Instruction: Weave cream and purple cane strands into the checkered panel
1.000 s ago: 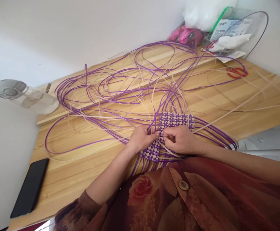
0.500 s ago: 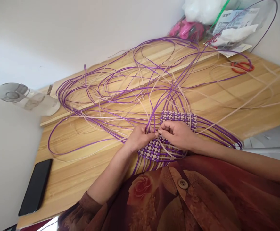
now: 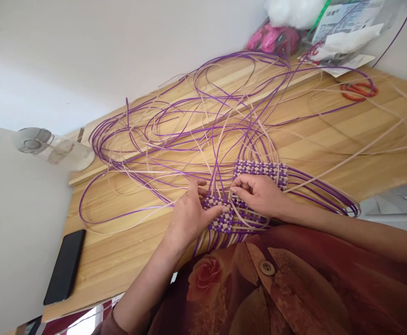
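I see the left hand (image 3: 189,211) beside and partly over the left end of the woven piece (image 3: 261,168), its thumb and fingers spread apart; the thumb points to 3 o'clock across the purple-and-beige pattern, though I cannot tell whether its tip presses down; the piece lies at the near side of the desk (image 3: 133,256), at 3 o'clock from that palm, its long axis seeming to run from 8 to 2 o'clock; the right hand (image 3: 262,193) covers part of its middle, thumb and forefinger together on a beige strand (image 3: 234,207) that curves away towards 4 o'clock; I judge that pinch, at this hand's 10 o'clock, to be the spot that counts, the right hand being the nearer.

As for writing: the clear bottle (image 3: 72,156) at 10 o'clock bears a faint mark, too small for me to read; the black phone (image 3: 64,267) at 8 o'clock shows no lettering; the printed sheet (image 3: 339,21) at 1 o'clock carries text, none legible from here; the scissors (image 3: 359,98) at 2 o'clock show me no brand.
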Tool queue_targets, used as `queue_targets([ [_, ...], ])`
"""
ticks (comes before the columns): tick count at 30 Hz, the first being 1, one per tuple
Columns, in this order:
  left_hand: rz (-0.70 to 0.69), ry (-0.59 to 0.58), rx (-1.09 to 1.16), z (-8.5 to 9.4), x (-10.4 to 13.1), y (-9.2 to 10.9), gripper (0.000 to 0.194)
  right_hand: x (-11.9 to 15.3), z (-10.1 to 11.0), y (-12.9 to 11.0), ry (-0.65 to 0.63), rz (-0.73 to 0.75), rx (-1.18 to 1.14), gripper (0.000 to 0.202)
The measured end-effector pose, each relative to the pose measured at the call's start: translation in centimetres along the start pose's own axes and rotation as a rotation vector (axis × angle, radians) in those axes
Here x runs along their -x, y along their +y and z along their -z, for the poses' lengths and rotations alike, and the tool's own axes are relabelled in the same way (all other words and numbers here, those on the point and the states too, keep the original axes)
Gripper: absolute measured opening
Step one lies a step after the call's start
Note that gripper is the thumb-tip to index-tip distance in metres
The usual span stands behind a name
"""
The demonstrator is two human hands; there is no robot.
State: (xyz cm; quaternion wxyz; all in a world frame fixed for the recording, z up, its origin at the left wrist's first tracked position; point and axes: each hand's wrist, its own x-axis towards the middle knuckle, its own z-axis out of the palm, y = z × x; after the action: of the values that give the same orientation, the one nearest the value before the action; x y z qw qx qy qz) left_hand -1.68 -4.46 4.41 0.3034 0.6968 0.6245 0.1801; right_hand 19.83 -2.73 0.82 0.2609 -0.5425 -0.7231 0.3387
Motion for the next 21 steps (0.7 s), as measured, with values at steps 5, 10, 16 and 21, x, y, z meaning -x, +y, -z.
queue_targets([
  [5,0.031,-0.127,-0.031,0.6,0.7,-0.8,0.063,0.1,0.0,0.1,0.014,0.016,-0.020,0.017],
  [10,0.093,-0.240,0.348,-0.6,0.2,-1.7,0.048,0.1,-0.1,0.2,0.039,0.021,-0.026,0.016],
  [16,0.291,-0.486,0.801,-0.1,-0.8,-1.0,0.048,0.1,0.0,0.2,0.048,0.034,-0.036,0.016],
  [21,0.418,-0.684,0.893,-0.3,-3.0,-0.4,0.044,0.0,-0.1,0.3,0.052,0.040,-0.054,0.017],
])
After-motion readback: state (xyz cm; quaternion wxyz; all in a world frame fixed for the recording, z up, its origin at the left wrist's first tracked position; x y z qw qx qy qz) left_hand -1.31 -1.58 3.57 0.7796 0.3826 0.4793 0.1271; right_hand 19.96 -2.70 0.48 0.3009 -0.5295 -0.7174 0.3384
